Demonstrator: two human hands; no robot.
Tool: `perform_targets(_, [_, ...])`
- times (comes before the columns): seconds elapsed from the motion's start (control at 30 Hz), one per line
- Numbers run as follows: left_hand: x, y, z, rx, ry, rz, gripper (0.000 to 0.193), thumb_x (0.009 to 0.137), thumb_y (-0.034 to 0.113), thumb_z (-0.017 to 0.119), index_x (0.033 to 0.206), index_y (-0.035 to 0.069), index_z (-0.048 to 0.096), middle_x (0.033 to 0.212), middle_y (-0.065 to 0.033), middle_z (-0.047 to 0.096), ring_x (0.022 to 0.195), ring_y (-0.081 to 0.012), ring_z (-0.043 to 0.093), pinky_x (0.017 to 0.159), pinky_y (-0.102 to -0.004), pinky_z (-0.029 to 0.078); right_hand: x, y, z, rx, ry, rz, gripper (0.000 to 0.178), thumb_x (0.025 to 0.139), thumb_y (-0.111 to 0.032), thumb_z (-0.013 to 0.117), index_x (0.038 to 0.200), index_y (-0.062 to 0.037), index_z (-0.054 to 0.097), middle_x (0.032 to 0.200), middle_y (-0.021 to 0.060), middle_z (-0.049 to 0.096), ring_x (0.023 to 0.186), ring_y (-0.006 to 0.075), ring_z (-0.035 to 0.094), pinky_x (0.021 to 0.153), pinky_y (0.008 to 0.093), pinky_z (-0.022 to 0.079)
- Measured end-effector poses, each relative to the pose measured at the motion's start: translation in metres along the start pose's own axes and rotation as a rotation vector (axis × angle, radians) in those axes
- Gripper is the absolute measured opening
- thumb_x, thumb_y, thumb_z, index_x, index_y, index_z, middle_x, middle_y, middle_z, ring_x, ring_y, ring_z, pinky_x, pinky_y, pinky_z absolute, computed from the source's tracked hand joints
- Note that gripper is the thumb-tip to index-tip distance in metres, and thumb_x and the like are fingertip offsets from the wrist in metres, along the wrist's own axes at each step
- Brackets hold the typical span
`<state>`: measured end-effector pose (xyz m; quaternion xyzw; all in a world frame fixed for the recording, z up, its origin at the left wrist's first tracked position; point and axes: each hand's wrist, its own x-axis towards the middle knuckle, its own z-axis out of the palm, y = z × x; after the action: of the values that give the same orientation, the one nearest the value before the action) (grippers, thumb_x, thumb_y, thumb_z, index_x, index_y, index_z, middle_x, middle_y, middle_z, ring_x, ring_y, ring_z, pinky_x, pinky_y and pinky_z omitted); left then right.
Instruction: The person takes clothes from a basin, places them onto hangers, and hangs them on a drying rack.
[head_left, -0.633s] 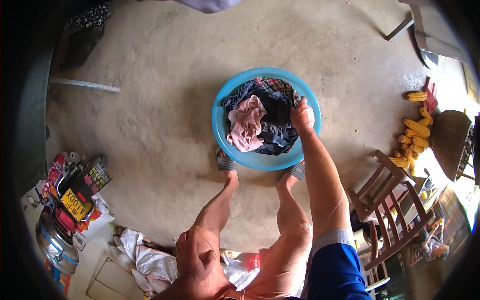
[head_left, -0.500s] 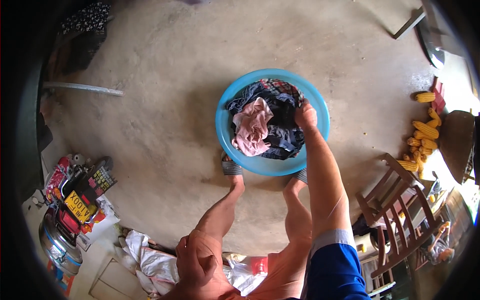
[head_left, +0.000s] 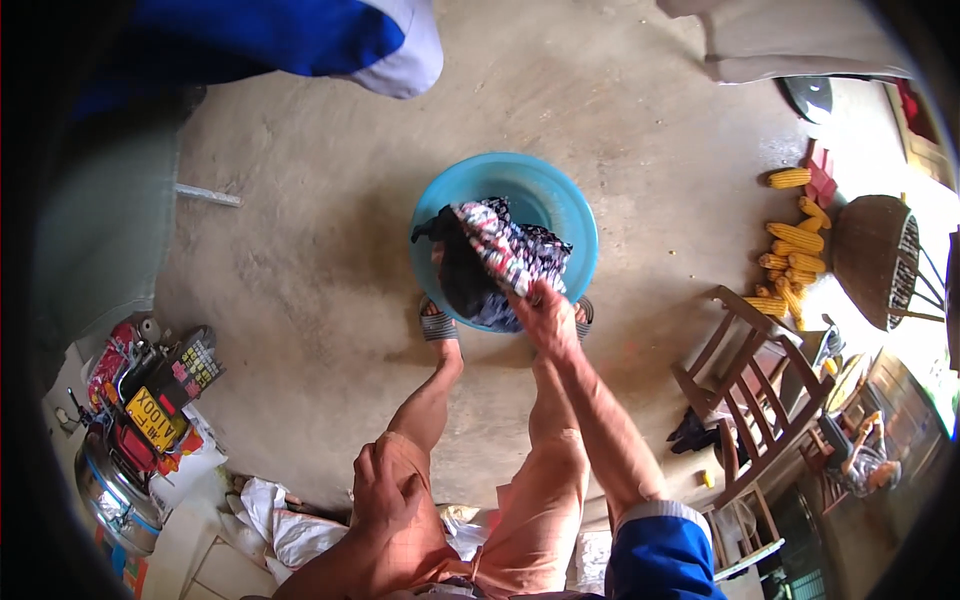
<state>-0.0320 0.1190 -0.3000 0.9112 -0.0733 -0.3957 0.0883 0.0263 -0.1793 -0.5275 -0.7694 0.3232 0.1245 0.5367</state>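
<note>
A round blue plastic basin [head_left: 577,215] stands on the floor before my feet, with a heap of clothes in it. My right hand [head_left: 547,315] is closed on a garment with a red, white and dark pattern [head_left: 497,245], lifting its edge above the near side of the basin. Dark clothes [head_left: 468,285] lie under and beside it, partly covered, and one dark end reaches the basin's left rim. My left hand [head_left: 384,490] rests on my left thigh by the knee, fingers spread and holding nothing.
Wooden chair [head_left: 765,395] on the right, corn cobs [head_left: 795,245] and a dark basket [head_left: 875,255] beyond it. Motorcycle [head_left: 150,410] at lower left, white sacks [head_left: 295,525] behind my legs. Blue cloth with a pale edge [head_left: 350,45] enters at upper left, a beige trouser leg [head_left: 800,35] at upper right.
My right hand has drawn back toward me from the basin's right side, pulling up the patterned garment. The pink cloth is now mostly hidden. Blue cloth and the beige leg have come in above.
</note>
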Motion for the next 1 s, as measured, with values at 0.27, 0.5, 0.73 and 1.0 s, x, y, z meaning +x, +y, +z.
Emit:
perform_targets(0.27, [-0.007, -0.001, 0.002, 0.048, 0.001, 0.017, 0.072, 0.075, 0.025, 0.07, 0.136, 0.001, 0.041, 0.126, -0.0299, 0.042, 0.113, -0.0481, 0.045, 0.096, -0.0508, 0.043, -0.063, -0.064, -0.001, 0.675, 0.092, 0.058, 0.007, 0.092, -0.006, 0.067, 0.095, -0.0068, 0.06, 0.08, -0.0077, 0.055, 0.07, 0.0001, 0.046, 0.059, 0.0176, 0.039])
perform_targets(0.5, [0.003, -0.015, 0.011, -0.144, 0.032, 0.057, 0.065, 0.076, 0.026, 0.072, 0.131, 0.002, 0.046, 0.119, -0.0232, 0.049, 0.109, -0.0434, 0.049, 0.094, -0.05, 0.044, -0.013, -0.047, -0.032, 0.722, 0.2, 0.059, 0.013, 0.092, -0.004, 0.065, 0.105, -0.0029, 0.061, 0.088, -0.0027, 0.062, 0.075, 0.0042, 0.053, 0.063, 0.0194, 0.045])
perform_targets(0.73, [0.155, -0.095, 0.1, -0.854, -0.044, -0.392, 0.075, 0.081, 0.033, 0.077, 0.14, 0.001, 0.042, 0.13, -0.0228, 0.053, 0.122, -0.0332, 0.052, 0.099, -0.0413, 0.045, -0.001, -0.041, -0.025, 0.692, 0.147, 0.126, 0.012, 0.09, -0.002, 0.069, 0.099, -0.0028, 0.061, 0.083, -0.004, 0.061, 0.071, 0.0026, 0.052, 0.062, 0.0185, 0.043])
perform_targets(1.0, [0.294, -0.032, 0.154, -0.923, -0.289, -0.618, 0.103, 0.069, 0.05, 0.084, 0.145, 0.002, 0.034, 0.142, -0.0203, 0.046, 0.128, -0.0304, 0.049, 0.103, -0.0384, 0.044, -0.038, -0.033, -0.027, 0.701, 0.131, 0.161, 0.013, 0.089, -0.002, 0.07, 0.094, -0.0055, 0.058, 0.078, -0.0046, 0.058, 0.064, 0.0013, 0.049, 0.057, 0.0173, 0.039])
